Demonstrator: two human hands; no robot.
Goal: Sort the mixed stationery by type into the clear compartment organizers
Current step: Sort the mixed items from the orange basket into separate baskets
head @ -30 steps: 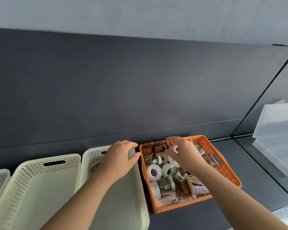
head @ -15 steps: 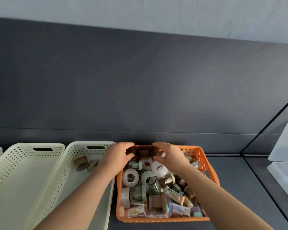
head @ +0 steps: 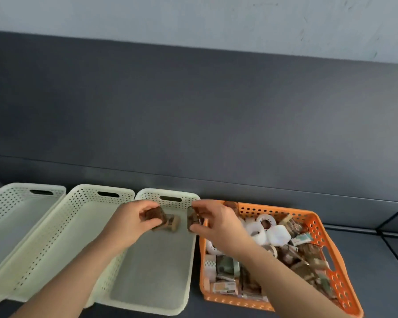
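Observation:
An orange perforated basket (head: 321,228) on the right holds several mixed tape rolls and small packets, among them white rolls (head: 265,222). Left of it stands a cream perforated tray (head: 168,195). My left hand (head: 130,220) holds a small brown tape roll (head: 154,214) over the far end of that tray. My right hand (head: 213,220) grips another brown roll (head: 191,218) just above the tray's right wall. Two brown rolls (head: 172,222) lie on the tray floor between my hands, partly hidden.
Two more cream trays (head: 106,191) (head: 16,189) stand side by side to the left, with nothing visible in them. A dark grey backboard (head: 193,111) rises right behind all the containers. Dark tabletop (head: 381,260) lies to the right of the orange basket.
Both hands lifted out of the orange basket's far end and moved left over the cream tray, each now carrying a brown roll. The view shifted, bringing a third cream tray into sight.

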